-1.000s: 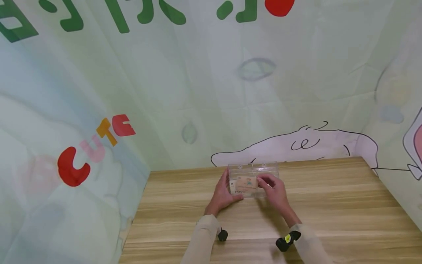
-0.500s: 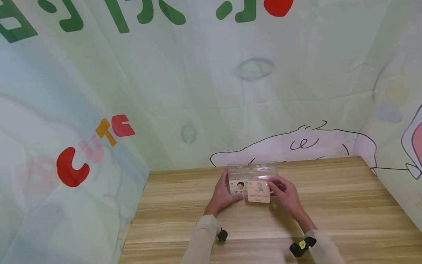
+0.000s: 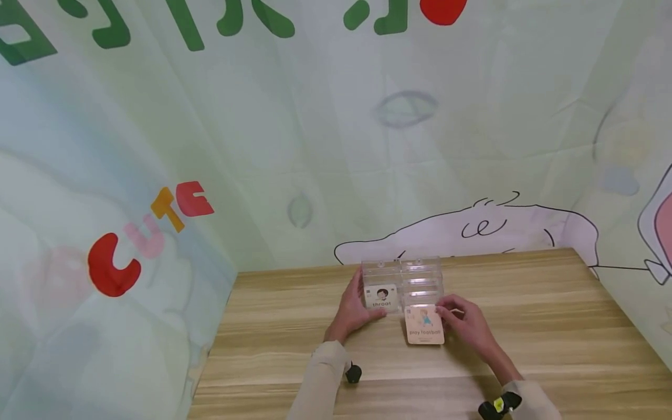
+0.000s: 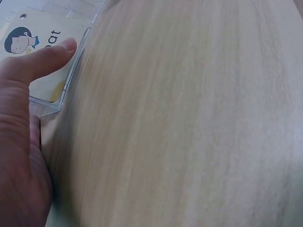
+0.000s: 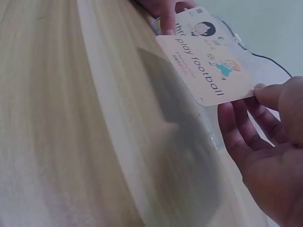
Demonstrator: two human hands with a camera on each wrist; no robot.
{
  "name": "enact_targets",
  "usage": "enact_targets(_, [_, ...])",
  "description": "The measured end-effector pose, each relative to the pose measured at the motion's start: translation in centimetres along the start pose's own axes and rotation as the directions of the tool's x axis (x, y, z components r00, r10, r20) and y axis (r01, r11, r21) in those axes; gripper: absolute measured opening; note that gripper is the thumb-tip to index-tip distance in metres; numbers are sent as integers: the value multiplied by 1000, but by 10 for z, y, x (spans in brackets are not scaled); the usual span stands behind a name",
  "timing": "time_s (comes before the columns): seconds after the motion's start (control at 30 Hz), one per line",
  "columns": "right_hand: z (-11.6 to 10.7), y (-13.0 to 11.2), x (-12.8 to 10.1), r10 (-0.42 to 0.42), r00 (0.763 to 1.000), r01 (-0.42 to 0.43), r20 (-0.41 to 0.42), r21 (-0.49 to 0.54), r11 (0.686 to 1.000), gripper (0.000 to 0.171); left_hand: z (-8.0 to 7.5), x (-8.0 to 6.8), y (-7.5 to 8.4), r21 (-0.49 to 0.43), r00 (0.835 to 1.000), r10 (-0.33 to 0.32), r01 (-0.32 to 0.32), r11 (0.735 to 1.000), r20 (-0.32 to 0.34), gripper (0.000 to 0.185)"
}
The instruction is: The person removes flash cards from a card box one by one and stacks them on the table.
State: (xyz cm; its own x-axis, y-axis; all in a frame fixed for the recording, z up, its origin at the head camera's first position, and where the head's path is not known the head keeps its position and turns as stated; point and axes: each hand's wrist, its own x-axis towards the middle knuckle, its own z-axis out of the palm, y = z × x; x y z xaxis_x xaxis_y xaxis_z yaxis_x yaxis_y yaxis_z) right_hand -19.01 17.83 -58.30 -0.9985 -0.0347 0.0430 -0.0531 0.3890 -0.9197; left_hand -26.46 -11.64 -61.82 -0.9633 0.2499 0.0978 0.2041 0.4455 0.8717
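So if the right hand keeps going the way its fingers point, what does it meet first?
Probably the clear box. The right hand, pinching the play football card, points toward the box's front wall just beyond; depth between them is unclear.

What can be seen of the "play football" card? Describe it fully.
The pale cream rectangular "play football" card has rounded corners, a small cartoon child in teal and black lettering. It looks like thin stiff paper, held face up above the wooden table, just in front of the clear plastic box. The right hand pinches its right edge.
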Motion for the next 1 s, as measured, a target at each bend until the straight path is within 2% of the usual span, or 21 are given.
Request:
enact_targets(0.5, [2,10,-7,74,996,-63,51,-192,979,4,-1,-1,1,9,1000,-15,15,1000,13,133])
enact_targets(0.77, [2,10,-8,87,995,-65,58,-319,946,7,0,0,-2,15,1000,-25,25,1000,4,132])
enact_targets(1.0, [2,3,-9,72,994,-35,86,-370,928,4,0,0,-2,19,1000,-20,20,1000,3,132])
